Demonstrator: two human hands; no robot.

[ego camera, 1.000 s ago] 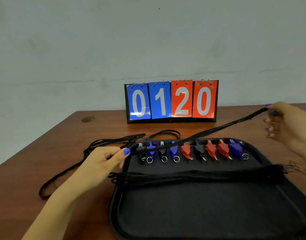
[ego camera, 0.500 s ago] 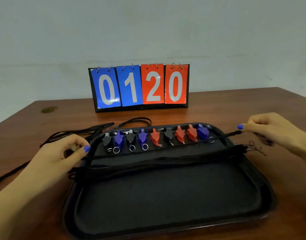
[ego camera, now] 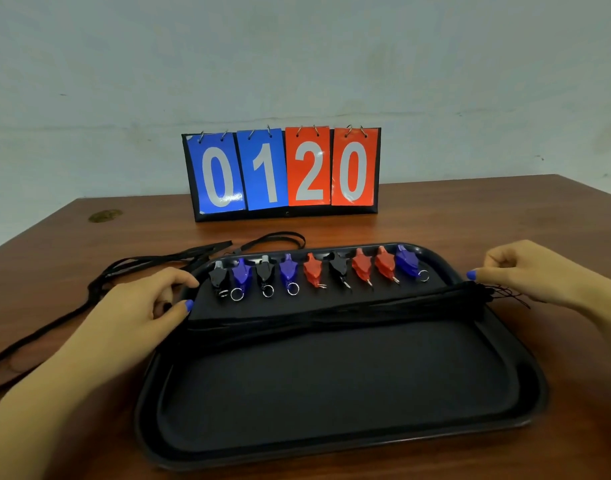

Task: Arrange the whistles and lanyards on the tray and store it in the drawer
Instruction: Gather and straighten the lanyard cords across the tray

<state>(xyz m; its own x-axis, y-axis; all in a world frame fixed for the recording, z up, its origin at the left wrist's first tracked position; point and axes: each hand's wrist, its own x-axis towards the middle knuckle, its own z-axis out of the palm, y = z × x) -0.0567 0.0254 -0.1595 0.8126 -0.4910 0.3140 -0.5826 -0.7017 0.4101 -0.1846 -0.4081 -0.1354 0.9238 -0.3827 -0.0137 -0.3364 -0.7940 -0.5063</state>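
Observation:
A black tray (ego camera: pixel 525 386) lies on the wooden table in front of me. Several whistles (ego camera: pixel 314 268), black, blue and red, stand in a row along its far edge. A bundle of black lanyards (ego camera: pixel 349 315) stretches across the tray just below them. My left hand (ego camera: pixel 141 306) pinches a lanyard at the bundle's left end, by the tray's left rim. At the bundle's right end, my right hand (ego camera: pixel 518 271) pinches the same lanyard between thumb and curled fingers, where loose threads stick out.
More loose black lanyards (ego camera: pixel 137 268) trail over the table left of the tray towards the left edge. A flip scoreboard (ego camera: pixel 283 171) reading 0120 stands behind the tray against the wall. A dark stain (ego camera: pixel 104 215) marks the far left corner.
Both hands have lowered the stretched lanyard from above the whistles onto the bundle across the tray. The view has shifted so the tray sits more central.

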